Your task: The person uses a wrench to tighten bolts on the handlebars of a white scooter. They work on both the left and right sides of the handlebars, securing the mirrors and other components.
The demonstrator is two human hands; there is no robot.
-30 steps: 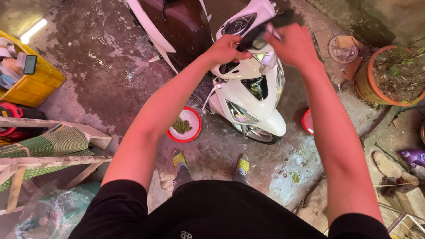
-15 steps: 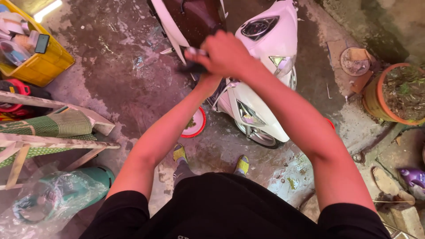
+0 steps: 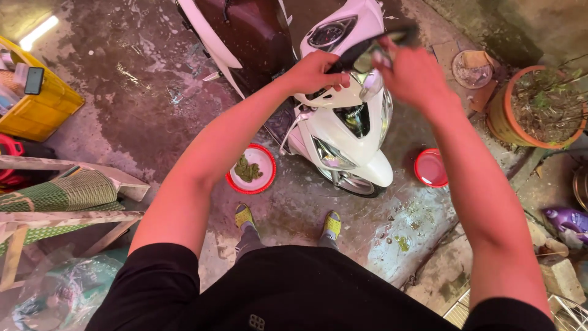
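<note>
I stand facing a white scooter (image 3: 343, 132) with a dark brown seat (image 3: 251, 37). Both my arms reach out over its handlebar area. My left hand (image 3: 315, 72) is closed around the stem of a black side mirror (image 3: 373, 49). My right hand (image 3: 413, 76) grips the same mirror from the right side, its fingers wrapped on the housing. The mirror sits just above the scooter's front cowl, next to the speedometer (image 3: 331, 34). My feet in yellow slippers (image 3: 245, 216) stand on wet concrete in front of the front wheel (image 3: 352, 184).
A red-rimmed plate with green scraps (image 3: 251, 168) lies left of the wheel, a red lid (image 3: 430, 167) to its right. A yellow crate (image 3: 37, 101) holding a phone is far left, above wooden frames (image 3: 67, 202). A terracotta pot (image 3: 533, 110) stands at right.
Half a second ago both hands were clasped together left of the cowl. Now they are apart again and raised on the mirror, as one second ago. The head view has shifted too.
</note>
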